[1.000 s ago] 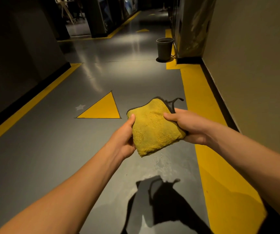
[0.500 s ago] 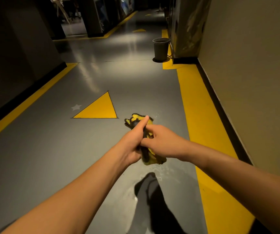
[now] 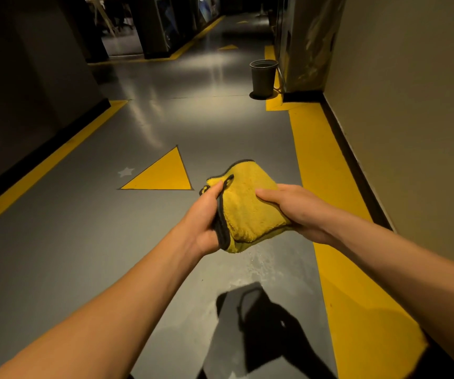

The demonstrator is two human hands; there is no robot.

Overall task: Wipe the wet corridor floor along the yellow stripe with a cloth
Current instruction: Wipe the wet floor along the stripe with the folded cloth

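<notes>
A yellow fluffy cloth (image 3: 247, 203) with a dark edge is held in the air above the grey floor, folded over. My left hand (image 3: 206, 217) grips its left dark-edged side, thumb on top. My right hand (image 3: 294, 212) holds its right side, with the thumb lying across the top face. Below the cloth a wet patch (image 3: 261, 266) glistens on the grey floor, just left of the wide yellow stripe (image 3: 327, 192) that runs along the right wall.
A dark bucket (image 3: 262, 77) stands far ahead at the stripe's corner. A yellow triangle (image 3: 163, 173) and a small white star (image 3: 126, 171) mark the floor to the left. Another yellow stripe (image 3: 42, 165) lines the left wall. The beige wall (image 3: 412, 132) is close on the right.
Half a second ago both hands squeezed the cloth into a tight bunch. Now they have moved apart and the cloth is spread out again, folded, between them.
</notes>
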